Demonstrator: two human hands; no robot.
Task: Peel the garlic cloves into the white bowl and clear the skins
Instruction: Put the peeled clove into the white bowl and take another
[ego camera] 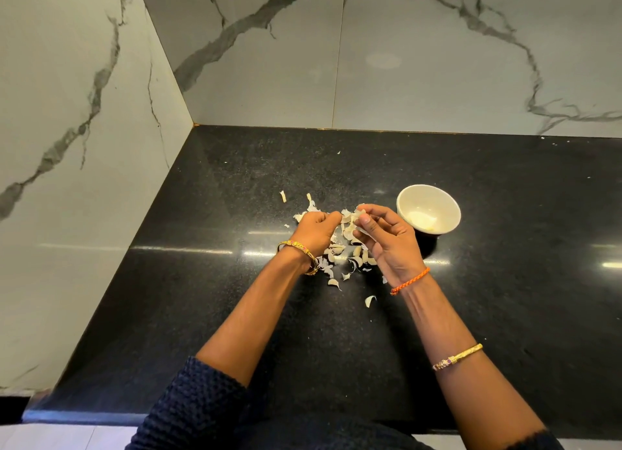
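Both hands, left [314, 229] and right [383, 237], grip garlic skins [348, 222] over the counter [235, 180].

The polished black speckled stone bench [235, 187] gleams beneath glossy grey-veined white marble wall tiles [420, 62], papery off-white garlic skins [336, 247] and a smooth white glazed bowl [451, 210].

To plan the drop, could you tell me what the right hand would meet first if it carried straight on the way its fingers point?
Probably the left hand: the right hand points left across the garlic skins; depth is unclear.
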